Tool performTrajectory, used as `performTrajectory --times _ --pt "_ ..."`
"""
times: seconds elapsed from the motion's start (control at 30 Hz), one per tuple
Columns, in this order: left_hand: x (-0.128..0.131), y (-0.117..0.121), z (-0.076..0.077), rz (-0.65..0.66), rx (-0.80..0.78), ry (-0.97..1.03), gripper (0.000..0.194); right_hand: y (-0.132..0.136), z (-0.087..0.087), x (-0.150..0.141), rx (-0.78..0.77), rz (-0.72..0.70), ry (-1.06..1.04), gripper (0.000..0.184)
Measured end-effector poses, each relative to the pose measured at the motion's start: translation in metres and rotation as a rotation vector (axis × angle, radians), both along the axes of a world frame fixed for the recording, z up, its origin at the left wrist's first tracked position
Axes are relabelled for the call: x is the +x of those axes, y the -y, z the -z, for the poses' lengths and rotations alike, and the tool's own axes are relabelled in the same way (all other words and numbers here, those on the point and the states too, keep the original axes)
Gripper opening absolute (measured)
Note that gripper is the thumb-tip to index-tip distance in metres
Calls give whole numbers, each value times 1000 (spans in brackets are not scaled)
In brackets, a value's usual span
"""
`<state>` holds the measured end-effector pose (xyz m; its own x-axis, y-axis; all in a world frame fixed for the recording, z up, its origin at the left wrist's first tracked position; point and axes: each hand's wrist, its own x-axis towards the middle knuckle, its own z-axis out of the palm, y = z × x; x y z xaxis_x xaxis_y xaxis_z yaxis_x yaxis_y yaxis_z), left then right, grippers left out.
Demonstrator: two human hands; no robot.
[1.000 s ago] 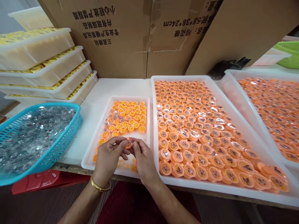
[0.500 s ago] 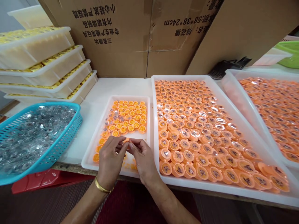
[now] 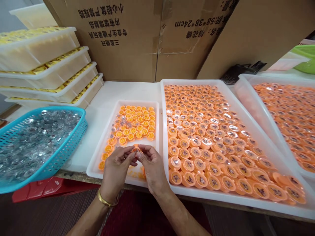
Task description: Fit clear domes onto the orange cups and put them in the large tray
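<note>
Between the fingertips of both hands is a small orange cup (image 3: 136,149) with a printed clear lid on its face. My left hand (image 3: 116,167) pinches it from the left, and my right hand (image 3: 154,167) grips it from the right, thumbs close together on the lid. Beneath them lies a small white tray (image 3: 97,160). In it stand rows of open orange cups (image 3: 139,127) with yellow pieces inside, and several loose clear printed lids (image 3: 123,122) lie on top of them. Loose yellow bits are scattered at the tray's near end.
Right of my hands, a large white tray (image 3: 163,131) holds many lidded orange cups; another such tray (image 3: 253,98) stands beyond. A blue basket (image 3: 64,154) of clear lids is at left, before stacked trays (image 3: 66,62) of yellow items. Cardboard boxes (image 3: 137,62) wall the back.
The orange cup has tilted so its printed face shows toward me. Both thumbs now press at its lid, and the hands have shifted only slightly.
</note>
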<state>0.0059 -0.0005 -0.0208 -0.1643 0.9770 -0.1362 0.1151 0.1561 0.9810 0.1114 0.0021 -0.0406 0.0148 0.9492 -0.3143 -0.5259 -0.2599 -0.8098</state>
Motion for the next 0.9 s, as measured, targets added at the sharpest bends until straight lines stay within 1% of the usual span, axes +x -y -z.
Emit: performTrajectory --times 0.13,0.33,0.53,0.67,0.77,0.9 --pt "2 4 2 -38 -5 -50 29 1 -4 0 -5 24 31 19" --pt "5 6 5 -67 -17 -58 35 1 -6 2 -1 27 31 20" --pt "7 6 6 -81 37 -8 33 1 -5 2 4 50 15 20" --pt "10 7 2 -112 -19 94 36 1 -4 2 10 60 -5 20" --pt "12 6 2 -150 -42 88 32 0 -3 1 7 65 -9 22" --pt "12 4 5 -185 -36 101 28 0 -3 1 8 62 -21 23"
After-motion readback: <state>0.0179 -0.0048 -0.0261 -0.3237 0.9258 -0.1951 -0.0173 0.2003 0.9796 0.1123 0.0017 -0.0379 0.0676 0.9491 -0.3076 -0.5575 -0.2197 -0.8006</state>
